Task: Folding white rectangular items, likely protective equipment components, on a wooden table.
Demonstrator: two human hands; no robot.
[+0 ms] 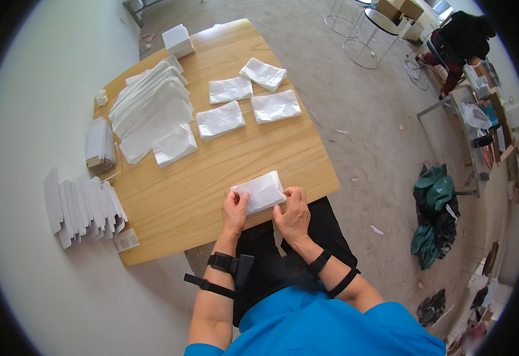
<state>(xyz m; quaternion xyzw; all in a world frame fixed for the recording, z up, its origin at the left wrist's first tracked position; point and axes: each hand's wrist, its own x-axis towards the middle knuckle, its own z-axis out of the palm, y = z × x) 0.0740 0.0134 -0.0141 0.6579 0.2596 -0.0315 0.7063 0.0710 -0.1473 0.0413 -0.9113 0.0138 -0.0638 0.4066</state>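
A flat rectangular white packet, seemingly thin folded sheets or bags, lies at the near edge of the wooden table. My left hand grips its left end, the thumb over the top. At the right end, the bent fingers of my right hand close on its corner. Beyond my hands are similar white packets: one at the middle, one to the right, and others farther back. I cannot tell whether they are paper or plastic.
A fanned pile of white sheets covers the table's left part. White boxes stand at the far edge, and flattened white cartons at the left. A person sits far right near a cluttered table. Green bags lie on the floor.
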